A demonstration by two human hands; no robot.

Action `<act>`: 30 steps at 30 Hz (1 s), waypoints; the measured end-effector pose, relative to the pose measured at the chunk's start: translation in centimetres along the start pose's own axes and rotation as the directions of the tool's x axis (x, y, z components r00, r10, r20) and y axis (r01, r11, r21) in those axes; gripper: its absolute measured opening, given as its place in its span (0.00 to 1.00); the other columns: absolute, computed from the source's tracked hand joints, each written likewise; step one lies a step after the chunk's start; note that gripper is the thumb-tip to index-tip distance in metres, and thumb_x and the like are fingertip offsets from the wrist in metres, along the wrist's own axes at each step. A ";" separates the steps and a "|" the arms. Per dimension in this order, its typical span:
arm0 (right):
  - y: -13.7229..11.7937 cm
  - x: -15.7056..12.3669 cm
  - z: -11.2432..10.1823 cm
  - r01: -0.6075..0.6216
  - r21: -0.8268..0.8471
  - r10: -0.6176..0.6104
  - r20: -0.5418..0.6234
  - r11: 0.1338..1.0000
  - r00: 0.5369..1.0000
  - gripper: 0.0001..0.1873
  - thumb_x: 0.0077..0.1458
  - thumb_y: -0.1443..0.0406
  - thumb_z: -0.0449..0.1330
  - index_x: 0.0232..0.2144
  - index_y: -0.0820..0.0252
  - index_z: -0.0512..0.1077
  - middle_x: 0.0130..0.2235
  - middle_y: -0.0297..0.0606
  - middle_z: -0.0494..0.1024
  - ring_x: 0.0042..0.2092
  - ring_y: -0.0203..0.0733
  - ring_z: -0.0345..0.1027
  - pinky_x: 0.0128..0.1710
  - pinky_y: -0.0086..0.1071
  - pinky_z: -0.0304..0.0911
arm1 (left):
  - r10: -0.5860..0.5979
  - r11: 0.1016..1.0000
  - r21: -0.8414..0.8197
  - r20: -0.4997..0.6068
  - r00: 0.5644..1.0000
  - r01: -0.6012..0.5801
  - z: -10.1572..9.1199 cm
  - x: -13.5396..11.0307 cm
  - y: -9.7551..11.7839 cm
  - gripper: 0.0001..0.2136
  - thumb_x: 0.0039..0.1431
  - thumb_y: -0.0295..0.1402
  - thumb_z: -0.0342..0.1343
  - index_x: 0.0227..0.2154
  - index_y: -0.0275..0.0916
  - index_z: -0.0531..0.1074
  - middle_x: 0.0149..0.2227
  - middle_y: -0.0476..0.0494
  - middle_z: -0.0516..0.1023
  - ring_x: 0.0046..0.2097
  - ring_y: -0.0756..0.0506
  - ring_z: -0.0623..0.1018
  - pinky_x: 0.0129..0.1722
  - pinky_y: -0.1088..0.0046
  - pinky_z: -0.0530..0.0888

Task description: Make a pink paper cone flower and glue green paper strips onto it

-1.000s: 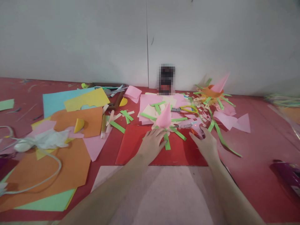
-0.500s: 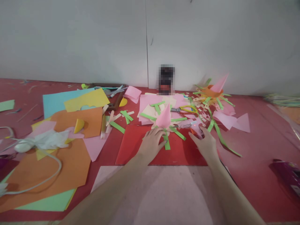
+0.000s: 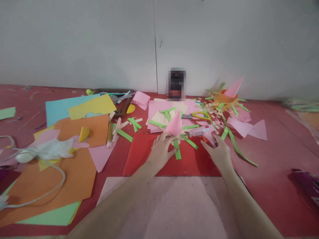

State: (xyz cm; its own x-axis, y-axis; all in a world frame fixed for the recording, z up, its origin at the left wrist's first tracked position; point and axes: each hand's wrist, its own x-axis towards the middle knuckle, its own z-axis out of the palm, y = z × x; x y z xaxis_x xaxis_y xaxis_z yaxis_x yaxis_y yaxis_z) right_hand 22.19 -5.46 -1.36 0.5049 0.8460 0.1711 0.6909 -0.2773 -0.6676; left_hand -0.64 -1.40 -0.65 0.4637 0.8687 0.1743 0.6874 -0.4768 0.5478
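A pink paper cone [image 3: 174, 124] with green paper strips [image 3: 188, 141] around its base stands at the far edge of a red sheet [image 3: 139, 155]. My left hand [image 3: 161, 152] lies on the red sheet with its fingers spread, the fingertips touching the cone's base and a green strip. My right hand [image 3: 218, 152] rests to the right with fingers loosely curled over a small pink and red object [image 3: 212, 138] whose shape I cannot make out. Scissors with yellow handles [image 3: 198, 116] lie just beyond the cone.
Orange, blue, yellow and pink sheets [image 3: 82, 127] cover the left of the red floor. A white cable [image 3: 50, 191] loops at the near left. An orange and pink paper flower [image 3: 227, 96] stands against the grey wall. A magenta object [image 3: 307, 185] sits at the far right.
Both hands stayed nearly in place; the left hand's fingers crept a little closer to the cone's base. The view shifted slightly.
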 end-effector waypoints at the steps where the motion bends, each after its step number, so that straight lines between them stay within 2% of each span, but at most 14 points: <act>1: 0.0 0.0 0.0 0.003 0.003 -0.003 -0.001 1.000 1.000 0.33 0.43 0.47 0.56 0.47 0.61 0.68 0.40 0.42 0.73 0.40 0.46 0.67 0.40 0.36 0.61 | 0.000 1.000 0.002 0.002 1.000 0.000 0.0 0.0 0.0 0.17 0.52 0.30 0.57 0.46 0.45 0.66 0.48 0.45 0.66 0.50 0.41 0.67 0.47 0.58 0.67; 10: 0.0 0.0 0.0 -0.029 0.007 0.028 0.020 1.000 0.999 0.34 0.42 0.46 0.57 0.48 0.60 0.67 0.42 0.42 0.73 0.42 0.46 0.67 0.41 0.36 0.61 | -0.023 1.000 -0.002 0.004 1.000 0.023 -0.2 0.1 0.1 0.19 0.51 0.30 0.58 0.48 0.45 0.65 0.48 0.44 0.65 0.50 0.40 0.66 0.48 0.57 0.66; 17: -0.1 0.0 -0.1 -0.026 0.007 0.026 0.016 1.000 1.000 0.34 0.42 0.47 0.57 0.48 0.60 0.68 0.42 0.42 0.73 0.42 0.46 0.66 0.40 0.36 0.61 | -0.055 0.997 -0.045 0.017 0.998 0.056 -0.2 0.4 0.3 0.07 0.50 0.29 0.59 0.34 0.44 0.72 0.45 0.46 0.66 0.50 0.40 0.67 0.48 0.55 0.65; 23: -0.3 0.0 -0.2 -0.034 0.013 0.033 0.022 0.999 0.999 0.34 0.42 0.48 0.57 0.48 0.61 0.67 0.38 0.41 0.73 0.39 0.45 0.66 0.40 0.36 0.60 | -0.093 0.995 -0.044 0.034 0.995 0.095 -0.2 0.6 0.2 0.16 0.50 0.30 0.59 0.43 0.46 0.69 0.46 0.45 0.66 0.50 0.40 0.67 0.49 0.56 0.65; 30: 0.2 0.0 0.1 -0.023 0.022 0.022 0.012 1.000 1.000 0.34 0.42 0.47 0.57 0.48 0.61 0.67 0.40 0.42 0.73 0.41 0.45 0.66 0.41 0.35 0.60 | -0.108 0.994 -0.023 0.054 0.993 0.109 -0.3 0.6 0.3 0.19 0.51 0.30 0.58 0.47 0.48 0.67 0.47 0.46 0.65 0.51 0.40 0.65 0.49 0.58 0.64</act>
State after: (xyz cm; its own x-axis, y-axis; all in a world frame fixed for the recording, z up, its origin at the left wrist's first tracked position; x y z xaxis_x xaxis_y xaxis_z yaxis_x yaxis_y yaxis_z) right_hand 22.30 -5.44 -1.53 0.5140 0.8451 0.1473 0.6678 -0.2865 -0.6870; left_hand -0.32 -1.04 -0.15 0.4166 0.9064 0.0694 0.7209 -0.3759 0.5822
